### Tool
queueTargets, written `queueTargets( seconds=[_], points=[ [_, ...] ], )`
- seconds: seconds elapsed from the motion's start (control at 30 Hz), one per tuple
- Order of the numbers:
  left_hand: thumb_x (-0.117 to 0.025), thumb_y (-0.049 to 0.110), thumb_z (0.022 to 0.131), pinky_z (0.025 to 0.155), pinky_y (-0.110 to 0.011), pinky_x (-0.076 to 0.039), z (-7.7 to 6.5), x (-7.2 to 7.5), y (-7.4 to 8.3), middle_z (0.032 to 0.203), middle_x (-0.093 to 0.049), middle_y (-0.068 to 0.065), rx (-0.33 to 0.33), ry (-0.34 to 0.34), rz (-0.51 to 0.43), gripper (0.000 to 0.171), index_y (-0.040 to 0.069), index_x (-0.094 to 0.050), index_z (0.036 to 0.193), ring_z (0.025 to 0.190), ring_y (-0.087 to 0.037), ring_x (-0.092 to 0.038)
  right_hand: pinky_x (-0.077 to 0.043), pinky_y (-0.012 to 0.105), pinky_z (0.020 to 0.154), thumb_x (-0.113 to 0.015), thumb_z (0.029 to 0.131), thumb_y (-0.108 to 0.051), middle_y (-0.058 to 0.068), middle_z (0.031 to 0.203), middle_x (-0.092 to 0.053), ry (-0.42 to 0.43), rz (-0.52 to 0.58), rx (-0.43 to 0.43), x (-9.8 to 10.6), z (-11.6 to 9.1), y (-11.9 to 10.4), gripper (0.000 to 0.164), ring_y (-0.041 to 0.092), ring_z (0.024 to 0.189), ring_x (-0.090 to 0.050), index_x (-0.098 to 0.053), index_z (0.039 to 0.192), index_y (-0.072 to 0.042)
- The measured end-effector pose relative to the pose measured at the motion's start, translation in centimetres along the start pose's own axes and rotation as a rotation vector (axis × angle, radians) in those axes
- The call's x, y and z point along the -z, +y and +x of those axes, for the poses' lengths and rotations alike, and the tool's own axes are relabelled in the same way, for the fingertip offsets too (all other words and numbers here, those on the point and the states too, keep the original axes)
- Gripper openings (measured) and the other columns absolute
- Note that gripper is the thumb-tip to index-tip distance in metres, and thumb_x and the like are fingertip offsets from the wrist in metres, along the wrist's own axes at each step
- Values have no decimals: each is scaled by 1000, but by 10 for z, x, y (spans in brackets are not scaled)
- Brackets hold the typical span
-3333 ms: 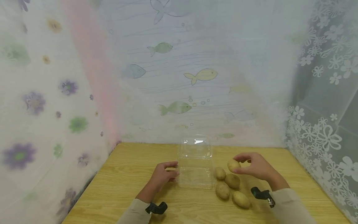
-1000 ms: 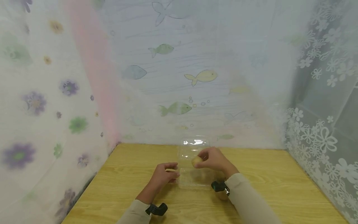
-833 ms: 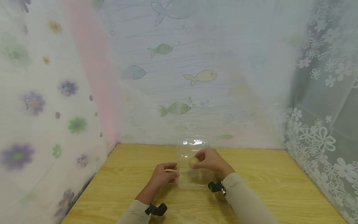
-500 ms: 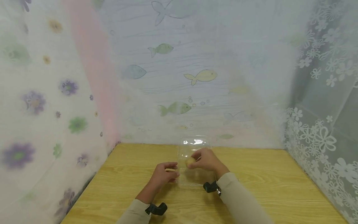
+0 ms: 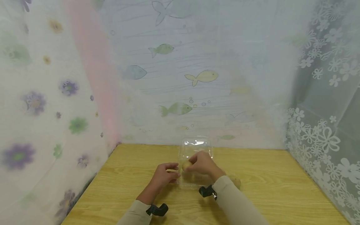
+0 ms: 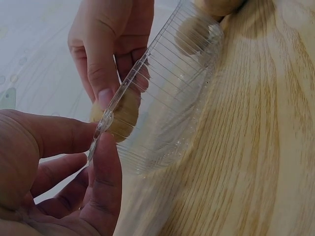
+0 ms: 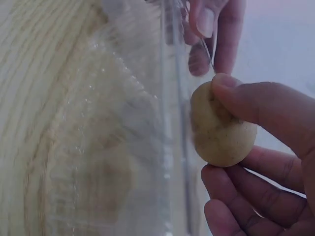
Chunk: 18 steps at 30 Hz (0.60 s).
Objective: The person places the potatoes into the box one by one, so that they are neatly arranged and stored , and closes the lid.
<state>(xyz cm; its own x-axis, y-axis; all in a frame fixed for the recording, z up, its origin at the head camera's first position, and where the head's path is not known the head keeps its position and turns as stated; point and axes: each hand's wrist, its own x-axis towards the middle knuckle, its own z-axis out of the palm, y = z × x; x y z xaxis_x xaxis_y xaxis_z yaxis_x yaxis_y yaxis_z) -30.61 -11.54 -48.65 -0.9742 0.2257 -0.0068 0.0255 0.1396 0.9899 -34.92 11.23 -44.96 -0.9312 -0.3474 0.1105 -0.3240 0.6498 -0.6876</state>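
My right hand (image 5: 203, 164) holds a potato (image 5: 187, 165) between thumb and fingers at the left side of a clear plastic clamshell container (image 5: 194, 185). In the right wrist view the potato (image 7: 224, 130) is close to the container's rim, gripped by thumb and fingertips. My left hand (image 5: 166, 175) pinches the left rim of the container, thumb on one side and index finger on the other, as the left wrist view shows. The container's lid (image 5: 197, 144) stands raised at the back. My right hand and wrist cover part of the base.
Another potato (image 5: 236, 182) shows past my right sleeve (image 5: 236, 200), on the wooden table (image 5: 140, 156) right of the container. Any potatoes nearer to me are hidden under that forearm. Patterned sheets (image 5: 168, 90) surround the table at the back and both sides.
My right hand has carried the potato from over the potato group on the right leftward across the container, slightly lower lately. A potato has come into view past the sleeve. My left hand has stayed put.
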Motion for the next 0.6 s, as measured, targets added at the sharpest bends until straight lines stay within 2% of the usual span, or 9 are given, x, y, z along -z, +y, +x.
queueTargets(
  seconds=[0.17, 0.47, 0.6],
  points=[
    [-75, 6, 94, 80, -38, -63, 0, 0, 0, 132, -62, -21, -7, -6, -6, 51, -1, -59, 142, 99, -21, -71, -57, 36, 80, -95, 71, -36, 1, 100, -79, 2, -13, -34, -5, -1, -1, 41, 14, 88, -66, -83, 101, -12],
    [-73, 4, 94, 79, -40, -63, -2, 0, 3, 133, -60, -25, -17, -14, -17, 53, -4, -57, 144, 99, -24, -71, -52, 32, 71, -94, 72, -37, -7, 85, -76, -4, -37, -46, -13, -1, 1, 31, 14, 77, -61, -84, 93, -17],
    [-73, 4, 94, 79, -41, -63, -2, 0, 3, 134, -60, -25, -15, -12, -14, 53, -5, -56, 144, 99, -23, -71, -56, 37, 79, -95, 72, -36, -4, 94, -79, 7, -29, -57, -15, -2, 2, 34, 14, 87, -66, -84, 97, -15]
  ],
)
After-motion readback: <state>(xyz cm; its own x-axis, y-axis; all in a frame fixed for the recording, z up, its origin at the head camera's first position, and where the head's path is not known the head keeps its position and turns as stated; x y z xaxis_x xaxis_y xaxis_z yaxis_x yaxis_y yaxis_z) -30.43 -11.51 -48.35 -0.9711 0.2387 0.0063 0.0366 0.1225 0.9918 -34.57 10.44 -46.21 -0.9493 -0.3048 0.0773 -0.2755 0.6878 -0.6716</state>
